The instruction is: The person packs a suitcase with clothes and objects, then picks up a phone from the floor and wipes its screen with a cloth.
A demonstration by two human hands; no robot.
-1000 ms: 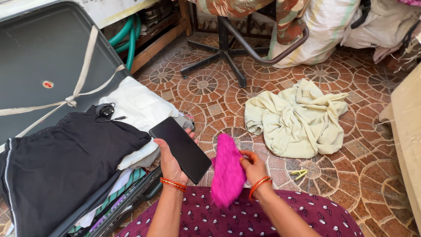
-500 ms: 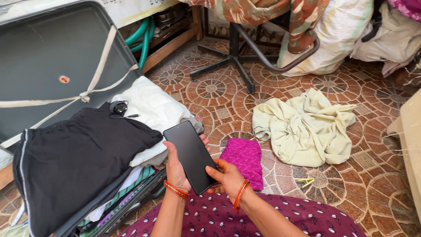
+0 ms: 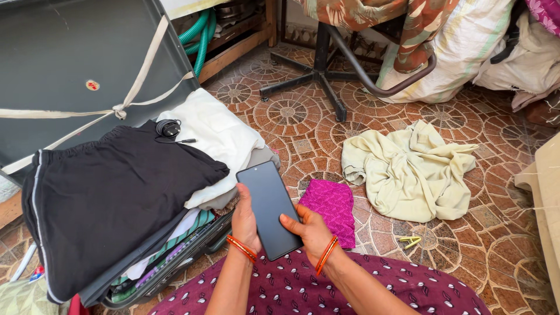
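A flat black glass phone (image 3: 269,208), likely stiff, slippery and breakable, is clamped at its edges by both hands, left hand (image 3: 245,219) and right hand (image 3: 312,233), beside the folded pink cloth (image 3: 332,207).

One camera only, worn on my head, looking steeply down and forward over my lap. My hands sit low in the middle of the frame, close under the lens, with the phone (image 3: 269,209) between them as the nearest thing. Left of the phone the open suitcase (image 3: 70,70) fills that side, its lid reaching the top edge. Right of the phone the tiled floor (image 3: 478,233) runs away from me. Beyond the phone, at the top of the frame, the view reaches only the chair base (image 3: 318,73) and the sacks (image 3: 461,52), cut off above. There is no second view to overlap with this one.
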